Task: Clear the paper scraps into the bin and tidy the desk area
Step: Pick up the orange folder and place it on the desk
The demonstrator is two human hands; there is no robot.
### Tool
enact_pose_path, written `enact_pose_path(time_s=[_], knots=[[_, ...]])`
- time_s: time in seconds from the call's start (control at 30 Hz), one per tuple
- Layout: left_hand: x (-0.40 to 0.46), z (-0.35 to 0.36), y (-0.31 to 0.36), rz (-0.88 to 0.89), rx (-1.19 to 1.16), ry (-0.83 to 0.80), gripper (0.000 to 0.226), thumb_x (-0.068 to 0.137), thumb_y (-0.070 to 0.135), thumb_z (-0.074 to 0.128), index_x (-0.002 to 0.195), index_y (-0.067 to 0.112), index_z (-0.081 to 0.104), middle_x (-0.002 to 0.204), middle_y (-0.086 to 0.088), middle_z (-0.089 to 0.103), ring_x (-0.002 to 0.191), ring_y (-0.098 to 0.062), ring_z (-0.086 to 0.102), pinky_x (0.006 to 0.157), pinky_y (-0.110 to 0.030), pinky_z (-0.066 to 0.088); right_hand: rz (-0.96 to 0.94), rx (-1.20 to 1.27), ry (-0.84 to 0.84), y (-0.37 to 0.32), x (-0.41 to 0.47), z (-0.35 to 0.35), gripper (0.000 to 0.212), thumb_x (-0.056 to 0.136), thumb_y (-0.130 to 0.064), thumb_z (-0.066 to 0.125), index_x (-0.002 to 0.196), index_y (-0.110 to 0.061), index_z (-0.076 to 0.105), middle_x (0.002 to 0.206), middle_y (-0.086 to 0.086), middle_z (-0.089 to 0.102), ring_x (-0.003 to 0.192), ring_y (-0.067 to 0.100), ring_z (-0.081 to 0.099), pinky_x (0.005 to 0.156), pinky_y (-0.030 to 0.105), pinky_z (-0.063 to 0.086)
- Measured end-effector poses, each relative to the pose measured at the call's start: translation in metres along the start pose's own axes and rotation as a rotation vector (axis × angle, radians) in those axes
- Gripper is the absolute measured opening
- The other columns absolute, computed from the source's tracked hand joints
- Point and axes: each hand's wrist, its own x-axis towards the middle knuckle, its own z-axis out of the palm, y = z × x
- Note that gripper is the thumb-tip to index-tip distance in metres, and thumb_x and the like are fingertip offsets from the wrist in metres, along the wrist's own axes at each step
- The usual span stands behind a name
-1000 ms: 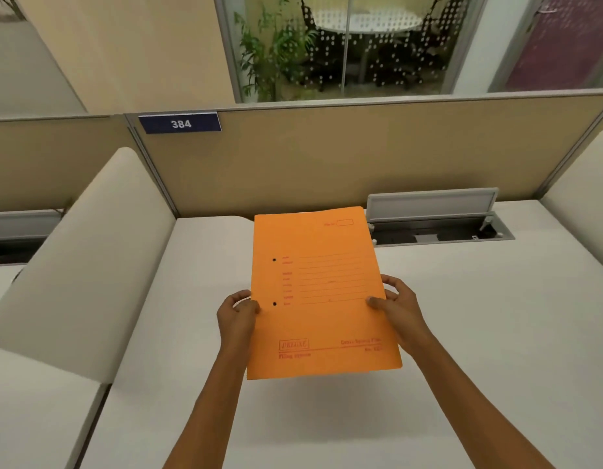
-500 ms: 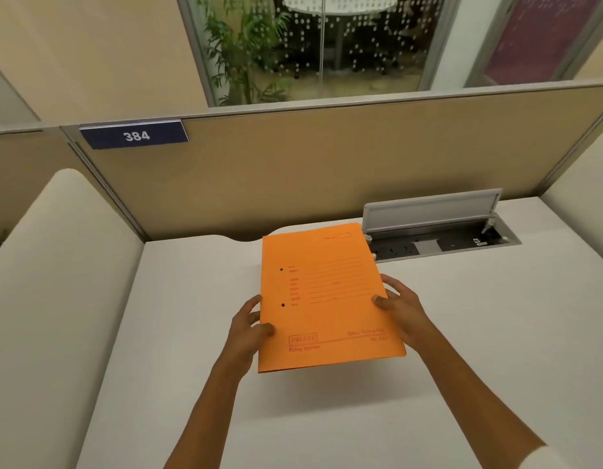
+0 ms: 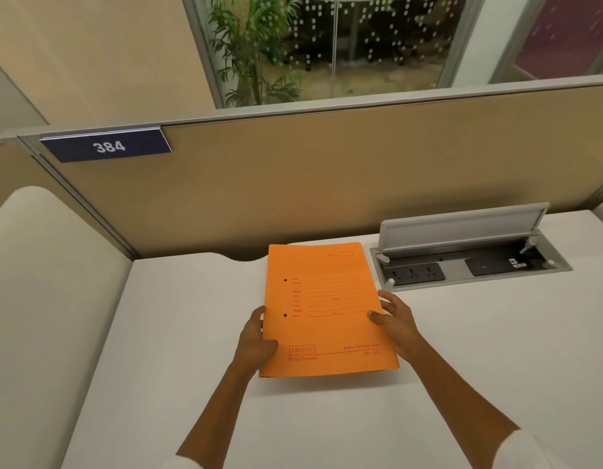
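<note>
An orange file folder point(image 3: 324, 309) with red print and two punch holes lies low over the white desk point(image 3: 479, 350), its far edge near the partition. My left hand point(image 3: 257, 336) grips its left edge, thumb on top. My right hand point(image 3: 393, 316) holds the right edge, thumb on the cover and fingers spread behind. No paper scraps or bin are in view.
An open grey power-socket box point(image 3: 469, 262) with its lid raised sits in the desk just right of the folder. A tan partition point(image 3: 327, 184) with a blue "384" plate point(image 3: 107, 145) closes the back. A white curved divider point(image 3: 46, 299) bounds the left side.
Both hands have brought the folder down and forward from a raised, tilted hold to nearly flat on the desk near the partition. The view has moved closer.
</note>
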Motion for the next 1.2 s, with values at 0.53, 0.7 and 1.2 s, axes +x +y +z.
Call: enact_pose_path(time_s=[0.53,0.7,1.2], knots=[[0.062,0.036,-0.004,-0.064,0.419,-0.046,0.08,0.084,0.008,0.067,0.149,0.017,0.021,0.134,-0.012,0.035,0.124,-0.031,0.046,0.093,-0.036,0.049,-0.105,-0.39,0.16,0.012,0.064,0.009,0.037,0.088,-0.003,0.072,0.123,-0.007,0.061,0.123,0.015,0.068,0.112,0.035,0.066,0.096,0.044,0.051],[0.055,0.044,-0.006,-0.02,0.588,-0.036,0.084,0.08,0.021,0.074,0.147,0.017,0.025,0.146,-0.01,0.024,0.137,-0.03,0.028,0.095,-0.036,0.049,-0.203,-0.618,0.186,0.009,0.06,0.013,0.05,0.087,-0.013,0.075,0.133,-0.007,0.057,0.138,0.016,0.058,0.129,0.034,0.052,0.106,0.046,0.044],[0.046,0.068,-0.017,0.069,0.958,-0.067,0.119,0.07,0.058,0.078,0.154,0.017,0.003,0.161,-0.02,-0.003,0.143,-0.037,0.019,0.111,-0.046,0.039,-0.269,-1.403,-0.305,0.04,0.053,0.012,0.114,0.086,-0.079,0.043,0.158,-0.01,-0.013,0.167,0.009,-0.02,0.154,0.031,-0.017,0.12,0.064,0.0]])
